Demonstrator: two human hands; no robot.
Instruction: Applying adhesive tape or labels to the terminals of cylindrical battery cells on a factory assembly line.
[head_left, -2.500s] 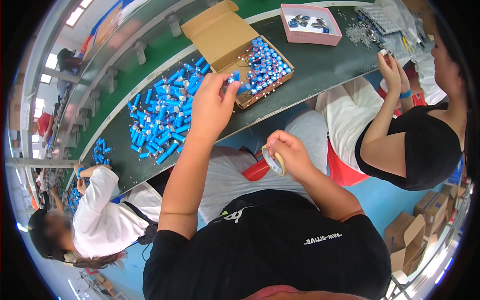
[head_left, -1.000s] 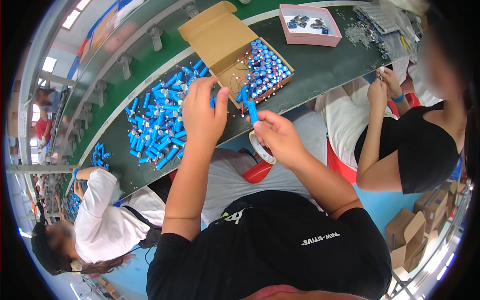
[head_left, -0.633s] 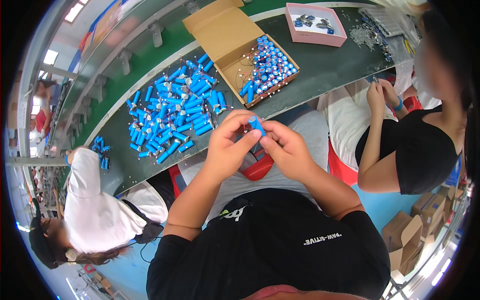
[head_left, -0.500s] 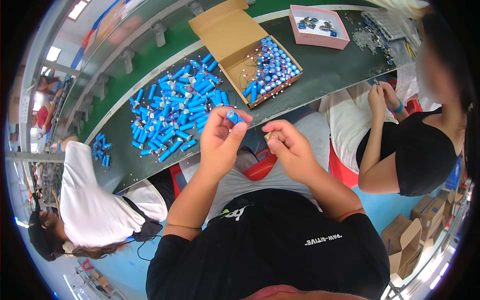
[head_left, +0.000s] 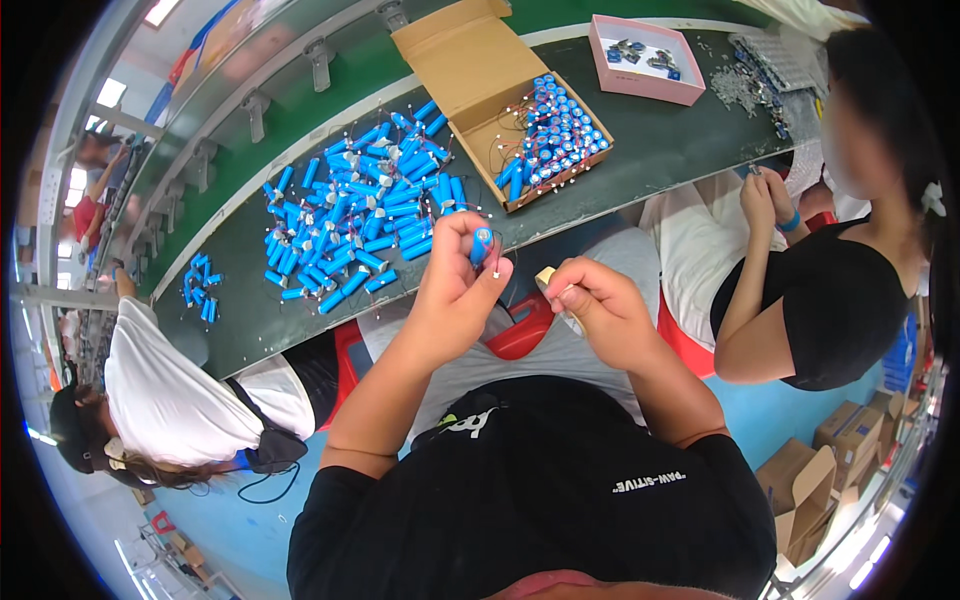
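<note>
In front of my body, my left hand (head_left: 452,295) is closed around a blue cylindrical battery (head_left: 482,244). One end of the battery faces up, and thin wires with a small white connector hang beside my thumb. To its right, my right hand (head_left: 603,308) pinches a small tan, curved piece (head_left: 545,277); the fingers hide much of it, so its exact kind is unclear. The two hands are apart. Just beyond my left hand lies a large pile of blue wired batteries (head_left: 350,215). An open cardboard box (head_left: 500,188) holds several batteries standing in rows.
The dark green worktable (head_left: 640,135) runs across in front of me. A pink box (head_left: 650,88) with small metal parts stands at the far right. Co-workers sit on both sides: a black sleeve (head_left: 825,340) right, a white shirt (head_left: 165,385) left. A smaller battery group (head_left: 203,288) lies far left.
My right hand has turned, showing more of the tan piece. The battery in my left hand has tipped more upright, and its white connector now shows. The left co-worker has shifted, arm reaching away.
</note>
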